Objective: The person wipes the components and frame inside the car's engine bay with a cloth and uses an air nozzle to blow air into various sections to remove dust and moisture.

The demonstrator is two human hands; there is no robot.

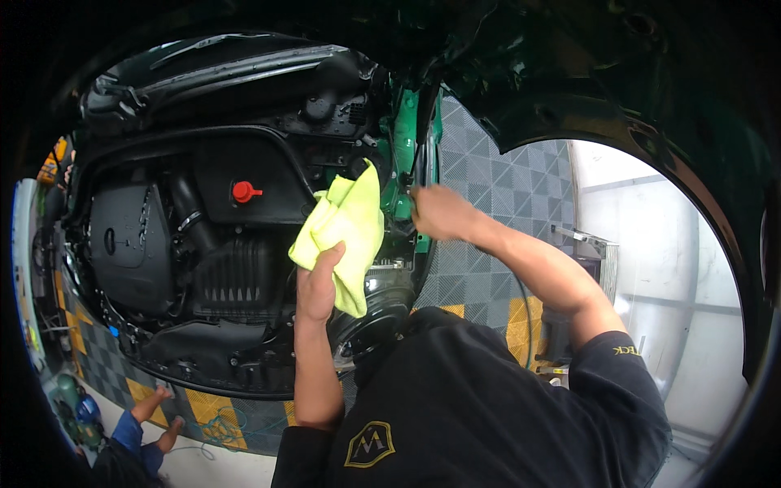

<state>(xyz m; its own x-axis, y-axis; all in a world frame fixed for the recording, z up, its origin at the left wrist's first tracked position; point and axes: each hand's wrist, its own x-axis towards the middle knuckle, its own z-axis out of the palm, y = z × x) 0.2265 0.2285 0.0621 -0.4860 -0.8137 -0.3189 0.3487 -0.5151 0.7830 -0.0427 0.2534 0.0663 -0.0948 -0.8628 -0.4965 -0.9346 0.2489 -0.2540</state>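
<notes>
My left hand (320, 286) grips a bright yellow-green microfibre cloth (346, 224), its thumb pressed on the folded fabric. The cloth is held over the side of a car's engine bay, just above the headlight (376, 309). To the right, my right hand (443, 213) is closed in a fist at the green painted inner edge (403, 142) of the car body. A thin black rod (420, 138) runs up from beside that fist. Slight blur and the hand itself hide whatever its fingers hold.
Left of the cloth lie the black engine cover (130, 236) and a red filler cap (246, 192). The raised hood (569, 73) arches overhead. Grey and yellow floor tiles (496, 179) and a metal step (598, 252) are at right. Another person's legs (150, 423) show at lower left.
</notes>
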